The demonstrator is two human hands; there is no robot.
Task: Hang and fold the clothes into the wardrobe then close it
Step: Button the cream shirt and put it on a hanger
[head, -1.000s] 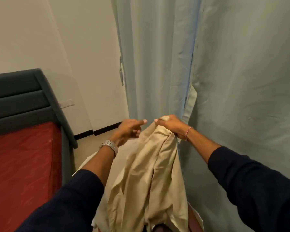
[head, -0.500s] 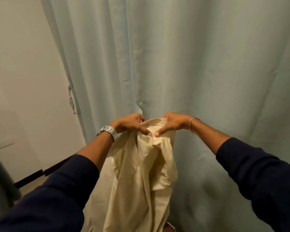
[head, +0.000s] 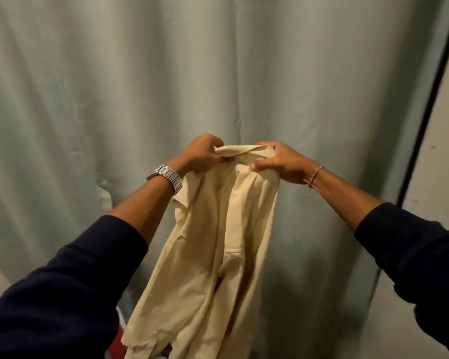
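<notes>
A cream shirt (head: 213, 250) hangs down in front of me, held up by its collar. My left hand (head: 201, 155), with a metal watch on the wrist, pinches the collar's left end. My right hand (head: 280, 161), a thin red bracelet on its wrist, grips the collar's right side with curled fingers. The shirt's lower hem falls out of view at the bottom. Behind it hangs the pale green curtain (head: 218, 73) that covers the wardrobe front; nothing of the inside shows.
A dark vertical frame bar (head: 430, 99) runs down the right side, with a pale wall (head: 446, 164) beyond it. A small patch of red (head: 114, 345) shows low beside the shirt.
My view has swung right, away from the bed and the left wall. My hands have spread apart along the collar, opening the shirt's top.
</notes>
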